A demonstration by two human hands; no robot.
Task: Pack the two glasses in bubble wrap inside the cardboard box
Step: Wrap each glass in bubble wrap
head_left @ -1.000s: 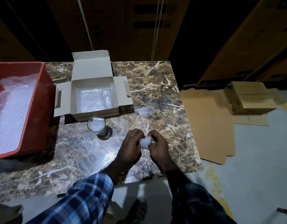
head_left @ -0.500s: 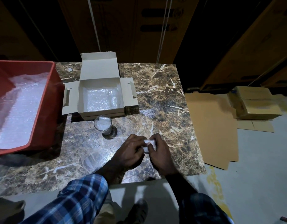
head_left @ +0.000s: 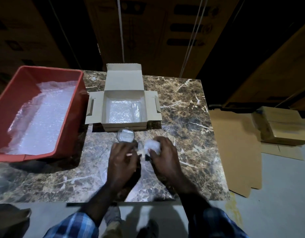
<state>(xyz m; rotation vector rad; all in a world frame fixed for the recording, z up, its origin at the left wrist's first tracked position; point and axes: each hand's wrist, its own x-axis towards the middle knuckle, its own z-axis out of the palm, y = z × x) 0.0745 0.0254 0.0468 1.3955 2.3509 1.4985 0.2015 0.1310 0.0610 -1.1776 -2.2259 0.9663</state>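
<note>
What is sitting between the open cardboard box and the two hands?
In the head view, a clear drinking glass stuffed with bubble wrap stands on the marble table between them.

The bench [head_left: 182,107] is polished brown marble with pale veins, glossy under the light. The cardboard box [head_left: 124,83] is matt, plain kraft board, lined with shiny clear bubble wrap [head_left: 121,110]. The glass [head_left: 126,136] is clear and smooth. The red bin [head_left: 9,100] is smooth plastic. The sleeve [head_left: 74,225] is blue checked cloth.
</note>
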